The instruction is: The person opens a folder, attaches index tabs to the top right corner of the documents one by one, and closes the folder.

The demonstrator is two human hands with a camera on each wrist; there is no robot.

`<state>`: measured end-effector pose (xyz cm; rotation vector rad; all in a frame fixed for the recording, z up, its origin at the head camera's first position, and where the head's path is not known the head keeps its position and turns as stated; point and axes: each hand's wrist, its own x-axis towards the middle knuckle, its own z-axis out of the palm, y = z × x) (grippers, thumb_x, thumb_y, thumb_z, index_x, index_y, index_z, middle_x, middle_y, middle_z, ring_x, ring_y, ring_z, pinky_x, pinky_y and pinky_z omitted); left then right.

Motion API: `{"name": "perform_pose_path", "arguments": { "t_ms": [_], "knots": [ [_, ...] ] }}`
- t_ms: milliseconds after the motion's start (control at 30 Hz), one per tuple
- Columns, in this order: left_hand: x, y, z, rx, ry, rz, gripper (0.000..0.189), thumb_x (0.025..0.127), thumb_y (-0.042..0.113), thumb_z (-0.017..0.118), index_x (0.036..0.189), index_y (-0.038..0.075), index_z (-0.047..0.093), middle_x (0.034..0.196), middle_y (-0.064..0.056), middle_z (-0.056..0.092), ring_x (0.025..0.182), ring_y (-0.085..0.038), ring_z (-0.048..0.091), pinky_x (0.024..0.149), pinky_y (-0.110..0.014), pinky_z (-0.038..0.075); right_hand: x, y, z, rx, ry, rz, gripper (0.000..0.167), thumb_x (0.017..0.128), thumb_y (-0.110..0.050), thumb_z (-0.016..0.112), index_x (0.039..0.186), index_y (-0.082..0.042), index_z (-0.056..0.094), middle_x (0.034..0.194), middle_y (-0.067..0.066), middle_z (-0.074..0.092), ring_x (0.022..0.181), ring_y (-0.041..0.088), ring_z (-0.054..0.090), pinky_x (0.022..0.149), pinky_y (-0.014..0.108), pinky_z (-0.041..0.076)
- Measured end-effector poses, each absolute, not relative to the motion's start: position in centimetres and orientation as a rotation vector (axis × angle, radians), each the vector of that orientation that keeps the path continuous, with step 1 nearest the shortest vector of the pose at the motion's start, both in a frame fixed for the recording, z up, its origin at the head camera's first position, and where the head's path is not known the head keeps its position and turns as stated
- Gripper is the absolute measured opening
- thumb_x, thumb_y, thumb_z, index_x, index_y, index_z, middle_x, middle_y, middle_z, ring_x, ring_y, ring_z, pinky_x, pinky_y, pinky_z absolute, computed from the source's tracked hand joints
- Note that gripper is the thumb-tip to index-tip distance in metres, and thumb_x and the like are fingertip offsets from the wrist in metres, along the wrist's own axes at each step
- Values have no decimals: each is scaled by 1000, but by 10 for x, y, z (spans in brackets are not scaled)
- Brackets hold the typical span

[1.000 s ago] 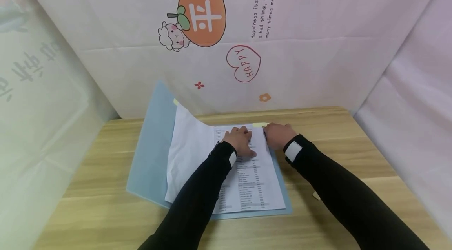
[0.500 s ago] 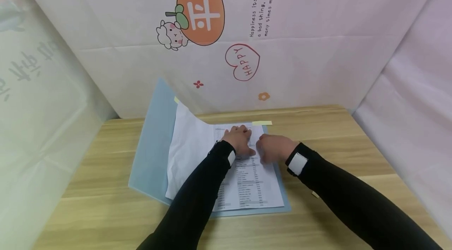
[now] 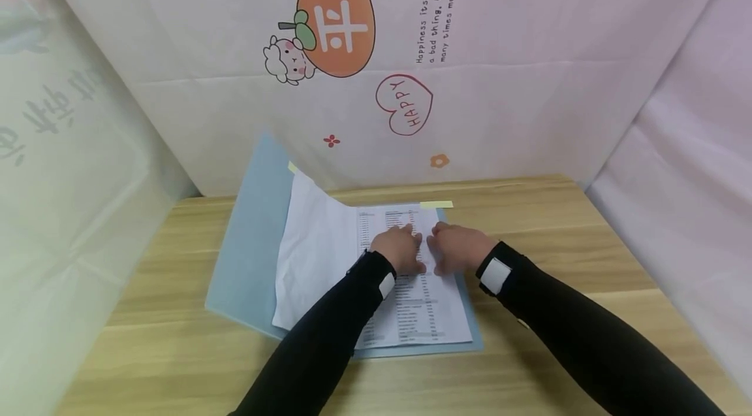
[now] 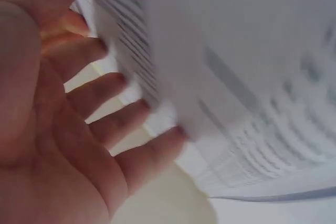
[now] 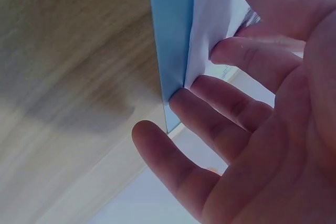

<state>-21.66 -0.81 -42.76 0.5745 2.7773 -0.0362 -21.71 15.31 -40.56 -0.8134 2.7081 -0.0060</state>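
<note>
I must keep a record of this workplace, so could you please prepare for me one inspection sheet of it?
Surface: light wood-grain table.
Job's things: blue folder open, left side raised; white page at left, printed page at right; yellow strip at its top.
Clutter: small pale item, partly hidden by right sleeve.
Left hand: fingers spread, on printed page.
Right hand: fingers at printed page's right edge.
Cables: nothing seen.
Surroundings: printed pale cloth behind table.

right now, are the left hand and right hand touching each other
Apart: the head view shows a narrow strip of the printed page between the left hand and the right hand.
</note>
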Motion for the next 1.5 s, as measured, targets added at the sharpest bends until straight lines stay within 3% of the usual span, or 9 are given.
{"name": "perform_pose_path", "arguments": {
  "t_ms": [200,300,433,500,667,933,1133,1333,1500],
  "knots": [
    [-174,0,-417,559,2818,-67,72,83,61,71,140,19,60,145,-11,51,125,-31,54,98,-41,46,-218,153,-406,-829,2718,-23,53,82,-27,82,125,-1,66,127,20,57,94,24,58,88,41,50],
    [-151,7,-414,503,2844,-90,82,79,70,69,138,15,61,136,-18,58,117,-36,57,85,-44,53,-218,155,-408,-871,2729,-16,52,83,-27,81,125,0,65,129,23,56,104,27,58,90,42,49],
    [-129,17,-418,407,2881,-89,96,75,81,60,145,15,54,139,-27,51,120,-46,53,73,-50,55,-217,163,-417,-915,2775,2,54,86,-31,77,128,0,63,132,25,54,115,32,56,94,43,47],
    [-123,20,-420,379,2897,-97,102,74,85,56,148,15,50,144,-30,45,124,-50,48,76,-52,55,-214,168,-421,-927,2798,4,52,88,-33,76,127,-1,63,130,24,55,112,31,57,93,43,48],
    [-119,24,-425,352,2915,-131,108,72,90,52,150,15,48,146,-30,43,128,-48,46,79,-51,54,-203,184,-421,-892,2806,-89,30,91,-34,73,103,-8,67,121,20,60,94,24,59,83,42,50],
    [-117,20,-426,390,2904,-169,103,76,88,49,150,17,47,146,-27,44,128,-45,48,78,-47,54,-193,208,-417,-866,2775,-280,27,93,-20,69,114,-2,65,104,9,63,86,18,54,81,41,49],
    [-119,17,-424,397,2890,-132,93,83,80,51,150,17,47,146,-27,45,127,-45,49,83,-47,54,-188,208,-415,-886,2777,-274,33,92,-18,70,118,2,62,104,10,61,83,17,53,79,40,49],
    [-121,13,-424,419,2892,-123,82,88,72,53,149,17,49,145,-27,45,126,-45,49,87,-46,53,-183,206,-414,-884,2783,-249,47,93,-19,70,130,7,58,122,22,59,103,28,61,91,47,49],
    [-124,6,-425,494,2885,-82,72,93,64,55,145,14,54,138,-26,52,119,-41,55,96,-44,48,-181,209,-419,-875,2773,-261,57,95,-22,68,143,3,49,138,26,51,123,37,53,99,50,44]
  ]
}}
